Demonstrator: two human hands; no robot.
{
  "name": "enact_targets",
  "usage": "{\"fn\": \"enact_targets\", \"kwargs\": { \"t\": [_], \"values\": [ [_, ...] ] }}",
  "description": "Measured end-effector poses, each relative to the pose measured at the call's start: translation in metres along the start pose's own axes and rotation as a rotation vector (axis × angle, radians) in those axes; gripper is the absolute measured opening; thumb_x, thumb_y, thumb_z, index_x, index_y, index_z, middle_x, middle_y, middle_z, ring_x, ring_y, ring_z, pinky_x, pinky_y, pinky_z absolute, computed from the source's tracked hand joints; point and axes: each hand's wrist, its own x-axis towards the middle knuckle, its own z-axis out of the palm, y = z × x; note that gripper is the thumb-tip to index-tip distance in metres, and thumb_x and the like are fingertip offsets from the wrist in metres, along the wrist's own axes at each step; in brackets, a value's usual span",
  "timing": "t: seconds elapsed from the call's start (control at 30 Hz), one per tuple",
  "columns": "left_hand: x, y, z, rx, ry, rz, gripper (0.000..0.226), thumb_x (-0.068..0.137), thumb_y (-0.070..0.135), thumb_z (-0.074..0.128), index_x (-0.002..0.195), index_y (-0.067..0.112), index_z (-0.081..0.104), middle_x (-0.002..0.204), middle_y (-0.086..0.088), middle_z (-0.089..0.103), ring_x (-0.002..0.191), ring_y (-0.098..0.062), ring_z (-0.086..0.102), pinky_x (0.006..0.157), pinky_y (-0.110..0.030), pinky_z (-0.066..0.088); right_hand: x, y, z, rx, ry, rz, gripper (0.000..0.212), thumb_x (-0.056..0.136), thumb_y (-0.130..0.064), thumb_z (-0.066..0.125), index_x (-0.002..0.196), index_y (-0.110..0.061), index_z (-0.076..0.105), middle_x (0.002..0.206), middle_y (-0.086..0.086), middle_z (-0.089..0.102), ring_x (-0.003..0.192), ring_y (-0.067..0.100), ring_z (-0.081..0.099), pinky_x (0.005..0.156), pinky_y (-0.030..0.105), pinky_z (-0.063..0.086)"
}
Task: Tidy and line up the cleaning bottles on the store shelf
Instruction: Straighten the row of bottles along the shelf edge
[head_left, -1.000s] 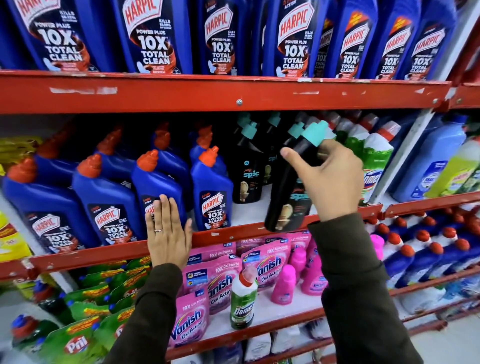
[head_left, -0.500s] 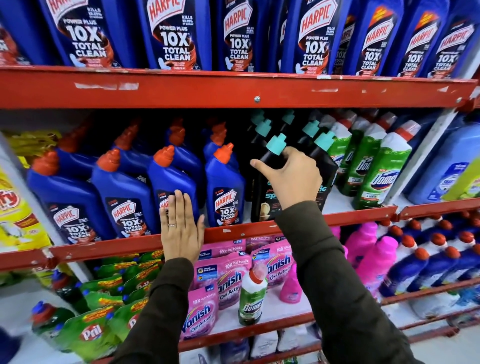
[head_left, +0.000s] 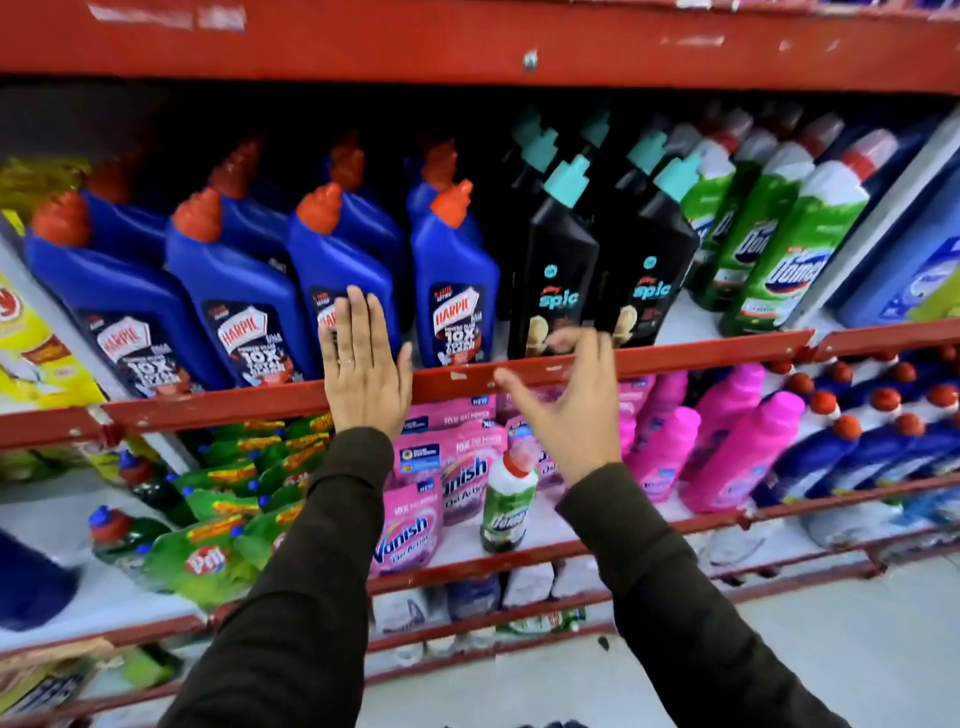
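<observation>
On the middle red shelf (head_left: 675, 358) stand blue Harpic bottles (head_left: 244, 291) with orange caps, then two black Spic bottles with teal caps, the left one (head_left: 558, 270) and the right one (head_left: 649, 270), upright at the front edge. Green Domex bottles (head_left: 795, 249) follow on the right. My left hand (head_left: 363, 369) lies flat, fingers together, against the shelf lip and the front of a Harpic bottle (head_left: 337, 260). My right hand (head_left: 566, 405) hovers open, fingers spread, just in front of the shelf lip below the black bottles, holding nothing.
The shelf below holds pink Vanish pouches (head_left: 415, 519), one green Domex bottle (head_left: 509, 509) standing among them, pink bottles (head_left: 743, 447), green Pril pouches (head_left: 208, 551) and blue bottles (head_left: 852, 452). A red upper shelf lip (head_left: 467, 47) runs overhead. Yellow packs (head_left: 36, 343) sit at far left.
My right hand has set the black Spic bottle upright beside the other at the shelf front, let go and drawn back down. The left hand stays flat on the shelf lip.
</observation>
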Motion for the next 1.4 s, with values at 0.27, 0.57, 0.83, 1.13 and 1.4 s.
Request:
{"fn": "enact_targets", "kwargs": {
  "t": [0.27, 0.57, 0.83, 1.13, 1.4],
  "values": [
    [0.002, 0.001, -0.002, 0.03, 0.015, 0.002, 0.063, 0.11, 0.034, 0.037, 0.156, -0.006, 0.02, 0.157, -0.031, 0.035, 0.148, -0.04, 0.019, 0.128, -0.04, -0.008, -0.099, 0.083, 0.051, -0.038, -0.308, 0.494, 0.076, 0.065, -0.03, 0.096, 0.12, -0.011, 0.047, 0.123, 0.011, 0.058, 0.12, 0.033, 0.059, 0.1, 0.041, 0.051],
    [0.001, -0.001, -0.001, 0.027, 0.001, -0.014, 0.063, 0.111, 0.032, 0.038, 0.157, -0.005, 0.017, 0.159, -0.032, 0.03, 0.157, -0.036, 0.003, 0.128, -0.04, -0.011, -0.077, 0.078, -0.01, -0.038, -0.056, 0.278, 0.066, 0.075, -0.046, 0.086, 0.128, -0.024, 0.054, 0.122, -0.002, 0.065, 0.111, 0.019, 0.064, 0.095, 0.047, 0.059],
    [0.0, -0.001, 0.0, -0.027, 0.019, -0.004, 0.07, 0.112, 0.034, 0.032, 0.163, 0.002, -0.005, 0.164, -0.028, 0.014, 0.158, -0.023, -0.016, 0.129, -0.042, -0.007, 0.04, 0.033, -0.124, -0.06, 0.443, 0.034, 0.058, 0.072, -0.045, 0.083, 0.123, -0.025, 0.064, 0.114, -0.005, 0.069, 0.1, 0.023, 0.071, 0.089, 0.048, 0.059],
    [-0.001, -0.002, 0.003, -0.072, 0.023, 0.005, 0.071, 0.112, 0.036, 0.029, 0.163, 0.005, -0.01, 0.17, -0.007, -0.021, 0.158, -0.022, -0.016, 0.129, -0.042, -0.007, 0.128, 0.052, -0.152, -0.078, 0.514, 0.015, 0.06, 0.072, -0.041, 0.08, 0.124, -0.016, 0.063, 0.118, 0.007, 0.07, 0.104, 0.012, 0.061, 0.092, 0.029, 0.053],
    [-0.002, -0.004, 0.005, -0.093, 0.029, 0.005, 0.072, 0.111, 0.034, 0.031, 0.163, 0.004, -0.008, 0.17, -0.008, -0.019, 0.159, -0.023, -0.014, 0.13, -0.042, -0.006, 0.158, 0.076, -0.138, -0.129, 0.378, 0.124, 0.066, 0.073, -0.053, 0.076, 0.132, -0.026, 0.062, 0.124, 0.004, 0.071, 0.109, 0.026, 0.068, 0.099, 0.042, 0.056]
  ]
}}
